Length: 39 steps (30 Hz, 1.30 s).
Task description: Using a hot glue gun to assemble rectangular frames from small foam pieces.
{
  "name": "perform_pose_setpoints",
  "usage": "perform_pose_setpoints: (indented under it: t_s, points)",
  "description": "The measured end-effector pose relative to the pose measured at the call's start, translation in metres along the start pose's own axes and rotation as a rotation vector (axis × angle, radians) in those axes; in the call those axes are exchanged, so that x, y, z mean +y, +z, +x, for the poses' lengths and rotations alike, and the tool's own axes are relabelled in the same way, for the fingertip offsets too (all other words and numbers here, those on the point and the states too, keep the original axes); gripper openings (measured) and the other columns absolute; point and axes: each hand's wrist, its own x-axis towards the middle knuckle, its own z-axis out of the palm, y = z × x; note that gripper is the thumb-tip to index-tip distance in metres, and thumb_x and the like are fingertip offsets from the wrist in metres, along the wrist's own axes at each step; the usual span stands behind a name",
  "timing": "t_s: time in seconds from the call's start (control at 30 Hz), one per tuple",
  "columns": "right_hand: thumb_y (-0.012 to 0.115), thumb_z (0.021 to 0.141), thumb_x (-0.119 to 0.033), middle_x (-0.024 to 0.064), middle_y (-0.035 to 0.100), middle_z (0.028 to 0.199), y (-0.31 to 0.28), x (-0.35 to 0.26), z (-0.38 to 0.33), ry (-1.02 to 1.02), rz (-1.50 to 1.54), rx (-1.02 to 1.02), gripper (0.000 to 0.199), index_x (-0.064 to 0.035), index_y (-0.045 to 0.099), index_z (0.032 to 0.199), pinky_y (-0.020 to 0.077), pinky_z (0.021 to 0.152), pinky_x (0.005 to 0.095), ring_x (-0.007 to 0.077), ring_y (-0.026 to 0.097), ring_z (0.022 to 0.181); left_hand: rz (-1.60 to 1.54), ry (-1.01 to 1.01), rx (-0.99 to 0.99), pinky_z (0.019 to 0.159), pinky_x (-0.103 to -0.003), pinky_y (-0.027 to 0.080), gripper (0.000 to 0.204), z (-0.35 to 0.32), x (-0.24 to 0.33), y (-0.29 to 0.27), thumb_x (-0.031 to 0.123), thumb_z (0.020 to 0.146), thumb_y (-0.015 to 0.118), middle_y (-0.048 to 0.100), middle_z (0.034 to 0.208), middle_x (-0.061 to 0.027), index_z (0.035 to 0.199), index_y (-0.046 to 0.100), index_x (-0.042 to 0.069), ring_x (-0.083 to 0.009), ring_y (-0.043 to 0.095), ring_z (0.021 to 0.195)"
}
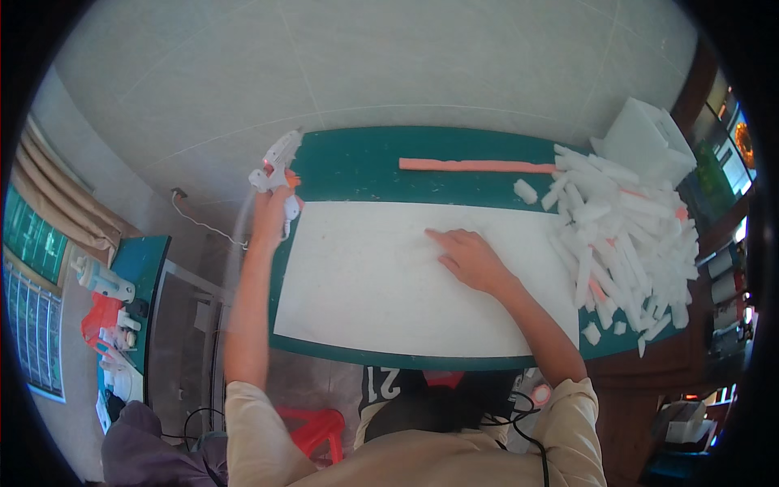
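At the table's far left corner, my left hand [273, 213] is closed around a white gun-shaped tool [280, 152] with a small red light and orange parts. The hand covers part of it, and its exact kind is hard to make out. A large white sheet [365, 284] lies flat across the green table [349, 162]. Over its right half is my right hand [471, 258], index finger stretched out and resting on or just above the sheet, the others loosely bent. Nothing is in that hand.
An orange strip [479, 165] lies along the table's back. White foam strips [621, 243] are heaped on the right, before a white foam block [649, 142]. A white cord [207, 226] runs from a wall socket. A red stool [316, 430] stands below; a side table [150, 268] is at left.
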Motion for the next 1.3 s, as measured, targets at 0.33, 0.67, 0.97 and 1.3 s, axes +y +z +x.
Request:
perform_pose_setpoints:
  t_s: [0.33, 0.67, 0.97, 1.3]
  points:
    - [0.071, 0.085, -0.014, 0.0148, 0.065, 0.108, -0.013, 0.004, -0.027, 0.227, 0.15, 0.371, 0.031, -0.004, 0.065, 0.114, 0.0496, 0.089, 0.0374, 0.0322, 0.062, 0.101, -0.337, -0.123, -0.376, 0.05, -0.028, 0.047, 0.032, -0.048, -0.012, 0.091, 0.01, 0.082, 0.057, 0.068, 0.105, -0.0147, 0.112, 0.059, 0.001, -0.0152, 0.059, 0.057]
    - [0.07, 0.085, -0.011, 0.014, 0.07, 0.104, -0.028, 0.014, -0.035, 0.424, 0.354, 0.515, 0.035, -0.0049, 0.062, 0.119, 0.0516, 0.069, 0.0316, 0.0255, 0.065, 0.077, -0.072, -0.193, -0.39, 0.053, -0.024, 0.046, 0.024, -0.067, -0.045, 0.094, 0.011, 0.079, 0.062, 0.07, 0.097, -0.0073, 0.102, 0.067, 0.004, -0.0086, 0.057, 0.063]
    - [0.068, 0.089, -0.02, 0.0182, 0.069, 0.089, -0.014, 0.001, -0.029, 0.435, 0.421, 0.34, 0.03, -0.0066, 0.064, 0.116, 0.049, 0.066, 0.0307, 0.0232, 0.059, 0.064, -0.101, -0.046, -0.444, 0.056, -0.025, 0.047, 0.048, -0.078, -0.031, 0.091, 0.008, 0.08, 0.057, 0.07, 0.101, -0.0102, 0.127, 0.057, -0.002, -0.0103, 0.056, 0.064]
    - [0.062, 0.094, -0.023, 0.0176, 0.067, 0.103, -0.002, 0.006, -0.032, 0.25, 0.157, 0.265, 0.026, -0.0031, 0.067, 0.111, 0.048, 0.086, 0.0395, 0.035, 0.059, 0.092, -0.073, -0.055, -0.437, 0.057, -0.026, 0.047, 0.041, -0.081, -0.025, 0.09, 0.01, 0.08, 0.058, 0.07, 0.102, -0.0101, 0.12, 0.061, -0.002, -0.0108, 0.055, 0.067]
